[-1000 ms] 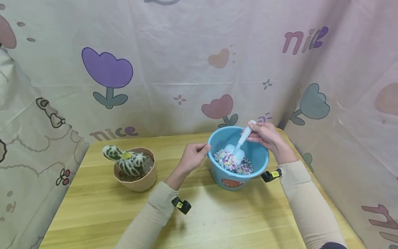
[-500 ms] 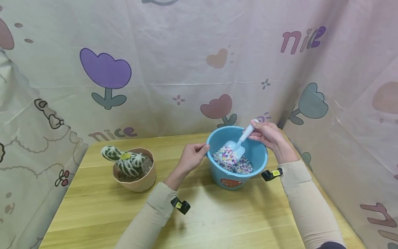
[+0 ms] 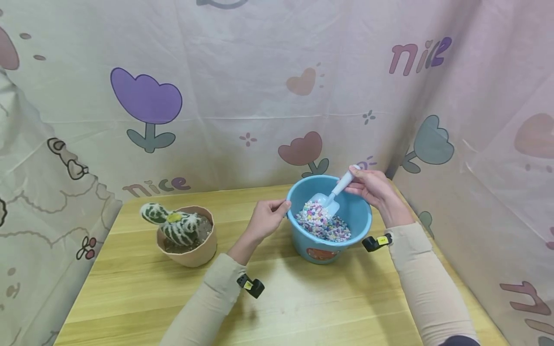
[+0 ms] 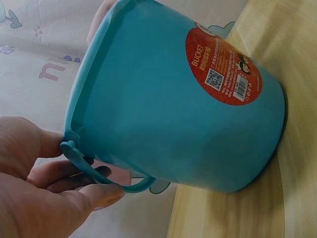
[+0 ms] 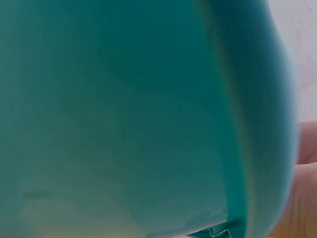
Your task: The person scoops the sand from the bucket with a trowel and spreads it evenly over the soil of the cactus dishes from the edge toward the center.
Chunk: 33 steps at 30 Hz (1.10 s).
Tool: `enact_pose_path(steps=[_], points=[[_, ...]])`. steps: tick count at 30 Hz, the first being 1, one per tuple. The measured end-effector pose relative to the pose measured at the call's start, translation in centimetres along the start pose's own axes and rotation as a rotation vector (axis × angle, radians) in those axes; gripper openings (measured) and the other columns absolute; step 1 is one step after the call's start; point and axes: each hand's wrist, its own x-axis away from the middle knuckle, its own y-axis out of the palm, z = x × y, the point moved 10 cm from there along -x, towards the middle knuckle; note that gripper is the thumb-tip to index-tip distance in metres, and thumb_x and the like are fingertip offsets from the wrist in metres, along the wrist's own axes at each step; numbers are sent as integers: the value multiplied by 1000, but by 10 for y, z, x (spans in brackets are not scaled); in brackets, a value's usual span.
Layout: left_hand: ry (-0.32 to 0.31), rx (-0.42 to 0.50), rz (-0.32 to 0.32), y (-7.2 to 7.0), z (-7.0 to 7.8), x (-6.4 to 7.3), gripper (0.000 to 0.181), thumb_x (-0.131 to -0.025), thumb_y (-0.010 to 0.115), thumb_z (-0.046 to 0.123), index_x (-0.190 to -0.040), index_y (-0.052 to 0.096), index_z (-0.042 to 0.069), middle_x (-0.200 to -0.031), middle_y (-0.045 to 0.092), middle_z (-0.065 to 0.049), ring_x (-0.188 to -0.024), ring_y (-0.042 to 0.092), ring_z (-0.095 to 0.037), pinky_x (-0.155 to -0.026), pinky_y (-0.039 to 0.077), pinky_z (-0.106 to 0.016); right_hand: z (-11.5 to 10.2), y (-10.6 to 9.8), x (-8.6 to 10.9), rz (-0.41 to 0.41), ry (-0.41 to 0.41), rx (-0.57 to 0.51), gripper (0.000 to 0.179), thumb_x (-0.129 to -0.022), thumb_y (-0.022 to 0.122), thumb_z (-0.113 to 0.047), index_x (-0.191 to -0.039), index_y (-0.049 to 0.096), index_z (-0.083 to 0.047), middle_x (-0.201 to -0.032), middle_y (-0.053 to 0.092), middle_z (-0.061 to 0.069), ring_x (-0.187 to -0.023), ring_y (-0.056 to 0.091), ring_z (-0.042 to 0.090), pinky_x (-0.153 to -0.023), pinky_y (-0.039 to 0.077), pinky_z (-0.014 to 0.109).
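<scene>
A blue plastic bucket (image 3: 320, 250) stands on the wooden table, with multicoloured gravel (image 3: 339, 230) in its bottom. In the head view, my left hand (image 3: 267, 218) pinches the bucket's left rim. The left wrist view shows the thumb at the rim and the fingers by the bucket's curved carrying handle (image 4: 141, 186). My right hand (image 3: 374, 190) grips the white handle of a small pale blue scoop (image 3: 345, 182). The scoop's blade is inside the bucket, loaded with a heap of gravel. In the right wrist view the bucket wall hides most of the right hand (image 5: 302, 198).
On the left of the table (image 3: 294, 307) stands a beige pot (image 3: 195, 254) with soil and a white-striped cactus (image 3: 182, 230) leaning left. A patterned cloth (image 3: 233, 86) hangs behind the table and along both sides. A red label (image 4: 223, 67) is on the bucket's side.
The scoop has come up a little in the bucket, its blade now carrying a more distinct heap of gravel. The left hand stays at the rim.
</scene>
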Motion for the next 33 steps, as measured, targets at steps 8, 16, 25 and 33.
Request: enact_pose_path(steps=[8,16,25,33], points=[[-19,1,14,-1,-1,0,37,-107,63,25,-135,68,0,-127,76,-17,-125,71,-33,-111,55,-49,-3,1,1,4,-7,-22,34,-108,59,-33,-126,54,-4,-97,79,2,-90,81,13,-104,52,41],[-12,-1,31,-2,-2,1,38,-107,64,26,-135,68,1,-129,75,-17,-123,71,-33,-109,57,-48,-8,5,1,15,-18,-88,30,-108,59,-28,-124,55,-4,-93,79,2,-88,81,15,-98,57,38],[12,-41,81,-12,0,5,39,-106,65,30,-136,70,4,-133,73,-15,-126,70,-33,-107,59,-46,-13,14,2,18,-22,-119,29,-107,60,-29,-125,54,-8,-94,80,2,-90,81,16,-96,58,37],[42,-51,202,-31,3,9,36,-102,70,25,-130,74,4,-127,76,-15,-122,72,-32,-105,60,-48,-16,19,5,21,-34,-165,26,-108,59,-25,-123,53,-5,-91,79,5,-86,81,17,-91,61,35]])
